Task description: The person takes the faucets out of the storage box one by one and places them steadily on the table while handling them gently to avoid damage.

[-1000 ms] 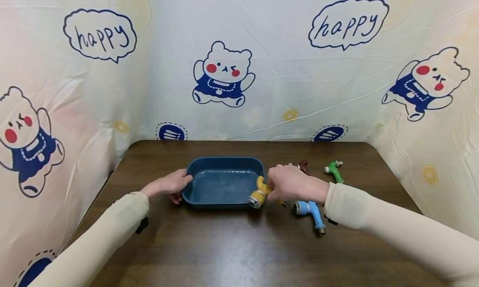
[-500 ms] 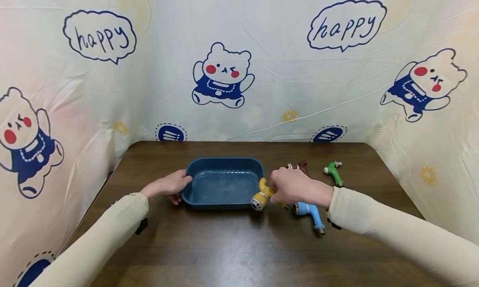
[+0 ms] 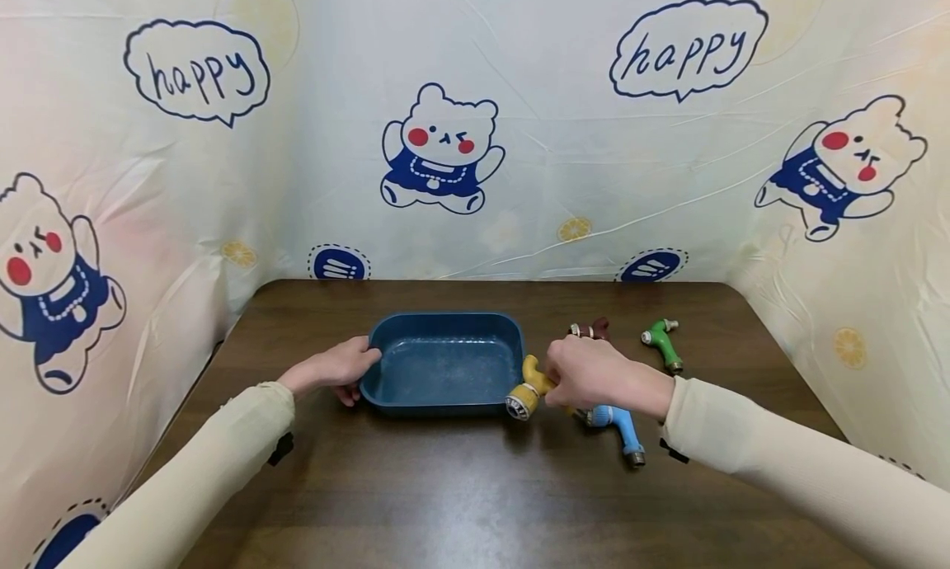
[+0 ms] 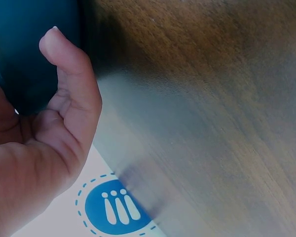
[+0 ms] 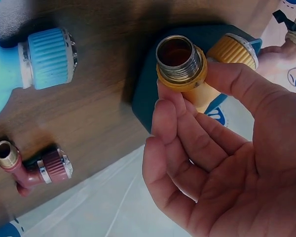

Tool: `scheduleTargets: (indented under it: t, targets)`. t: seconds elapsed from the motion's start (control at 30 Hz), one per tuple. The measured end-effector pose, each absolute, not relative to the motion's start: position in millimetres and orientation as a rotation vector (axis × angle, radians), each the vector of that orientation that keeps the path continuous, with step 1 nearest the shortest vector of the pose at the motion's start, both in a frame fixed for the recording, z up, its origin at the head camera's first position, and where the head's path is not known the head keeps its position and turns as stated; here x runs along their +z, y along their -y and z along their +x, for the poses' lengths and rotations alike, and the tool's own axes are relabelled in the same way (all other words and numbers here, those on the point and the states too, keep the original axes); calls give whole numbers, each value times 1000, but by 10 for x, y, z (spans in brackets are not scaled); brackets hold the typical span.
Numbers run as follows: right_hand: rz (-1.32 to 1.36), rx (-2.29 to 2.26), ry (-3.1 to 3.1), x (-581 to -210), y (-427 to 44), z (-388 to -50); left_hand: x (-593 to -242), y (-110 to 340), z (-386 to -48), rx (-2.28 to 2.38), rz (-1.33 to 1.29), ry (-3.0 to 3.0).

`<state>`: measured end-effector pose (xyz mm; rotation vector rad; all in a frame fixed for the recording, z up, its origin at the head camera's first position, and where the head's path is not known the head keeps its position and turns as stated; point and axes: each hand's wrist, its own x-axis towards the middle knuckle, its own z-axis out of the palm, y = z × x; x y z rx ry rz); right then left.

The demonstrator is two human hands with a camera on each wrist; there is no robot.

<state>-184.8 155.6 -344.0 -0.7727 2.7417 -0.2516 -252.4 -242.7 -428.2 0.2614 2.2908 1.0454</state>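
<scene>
A dark blue rectangular basin (image 3: 445, 363) sits on the table. My left hand (image 3: 340, 369) grips its left end, the thumb (image 4: 64, 52) over the rim and the other fingers mostly hidden. My right hand (image 3: 594, 373) pinches a yellow tap (image 3: 531, 381) between thumb and fingers, just off the basin's right end. In the right wrist view, the threaded metal end of the yellow tap (image 5: 180, 61) points at the camera, with its ribbed collar behind the thumb. A blue tap (image 3: 622, 429) lies close below the right hand.
Behind the right hand lies a dark red tap (image 3: 591, 330), partly hidden. Farther right is a green tap (image 3: 663, 344). The brown wooden table (image 3: 445, 495) is bordered at the back and sides by a printed cloth (image 3: 534, 140).
My right hand has shifted right and slightly nearer with the yellow tap, away from the basin's right end. The left hand and the basin stay in place.
</scene>
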Motion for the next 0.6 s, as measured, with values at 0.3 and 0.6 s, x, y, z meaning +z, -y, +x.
scheduleTargets:
  t: [0.3, 0.6]
  targets:
    - [-740, -278, -2748, -3457, -1606, -1825, -4294, 2409, -2508, 1027, 263, -2315]
    - [-728, -278, -2744, -3467, -1648, -1817, -4242, 2345, -2449, 1021, 221, -2348]
